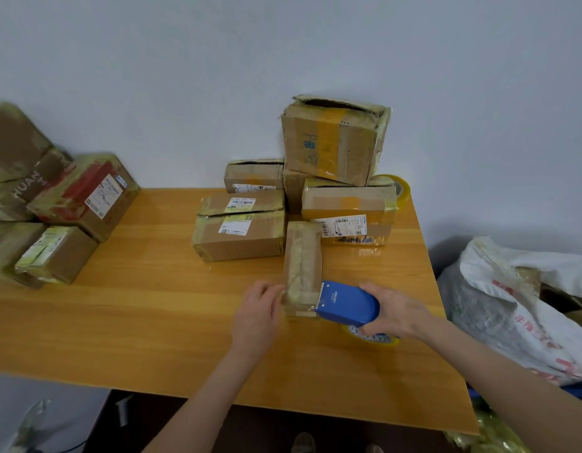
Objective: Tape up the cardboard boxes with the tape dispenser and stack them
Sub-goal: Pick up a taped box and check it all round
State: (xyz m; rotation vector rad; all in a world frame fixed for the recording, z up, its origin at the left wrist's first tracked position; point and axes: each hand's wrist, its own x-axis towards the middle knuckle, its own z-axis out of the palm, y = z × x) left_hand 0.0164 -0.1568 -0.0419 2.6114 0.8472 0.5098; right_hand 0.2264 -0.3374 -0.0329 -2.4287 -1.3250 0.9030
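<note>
Blue tape dispenser (348, 302) sits against the near end of a narrow cardboard box (302, 256), its toothed edge touching the taped corner. Right hand (396, 310) grips the dispenser's rear, fingers curled round the body. Left hand (258, 307) holds the box's near end from 9 o'clock, fingers curled against its side. The box lies lengthwise on the wooden bench (136, 305), pointing to 12 o'clock. Stacked boxes (240, 230) stand at 12 o'clock against the wall; the top box (332, 142) is tilted. A tape roll (399, 188) sits at 1 o'clock behind them. More boxes (83, 197) lie at 10 o'clock. Bags (512, 305) sit at 3 o'clock, off the bench.
</note>
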